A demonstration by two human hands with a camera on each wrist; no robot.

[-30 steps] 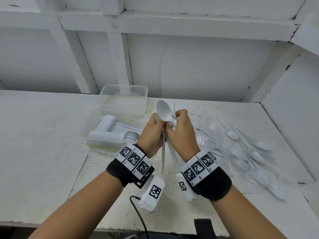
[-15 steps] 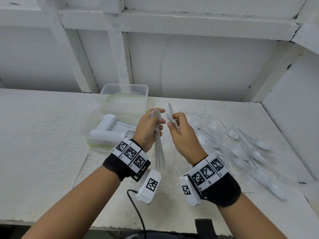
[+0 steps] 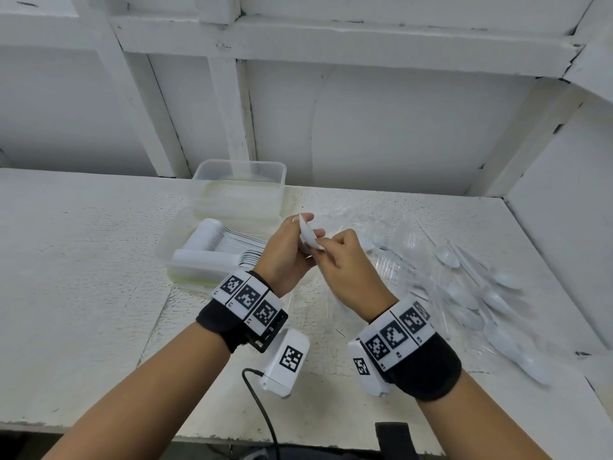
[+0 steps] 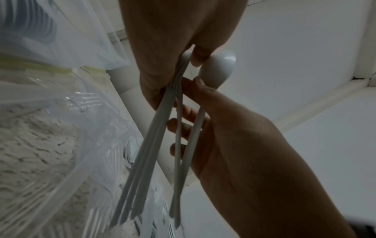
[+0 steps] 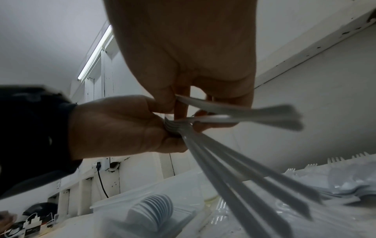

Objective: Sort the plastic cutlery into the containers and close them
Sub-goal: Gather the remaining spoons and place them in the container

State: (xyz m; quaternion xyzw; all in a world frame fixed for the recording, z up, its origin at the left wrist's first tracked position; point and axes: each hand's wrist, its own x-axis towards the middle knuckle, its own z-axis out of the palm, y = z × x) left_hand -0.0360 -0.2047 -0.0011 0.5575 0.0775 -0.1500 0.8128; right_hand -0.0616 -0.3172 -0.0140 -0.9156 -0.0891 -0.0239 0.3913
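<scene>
Hands back together above the counter [image 3: 99,260] after parting a moment ago — left hand [image 3: 285,257] gripping the spoon bundle [image 4: 154,145], right hand [image 3: 345,270] pinching two more spoons [image 4: 189,136] against it. Bundle likely bound next for the near container [image 3: 185,277].

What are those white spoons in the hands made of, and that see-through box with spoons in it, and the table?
Spoons: apparently thin plastic, opaque white, smooth with a slight gloss on the bowl. Box: looks like clear, slightly cloudy plastic; the stacked spoons show through its wall. Table: a rough, speckled white surface, maybe painted wood or board; I cannot tell which.
</scene>
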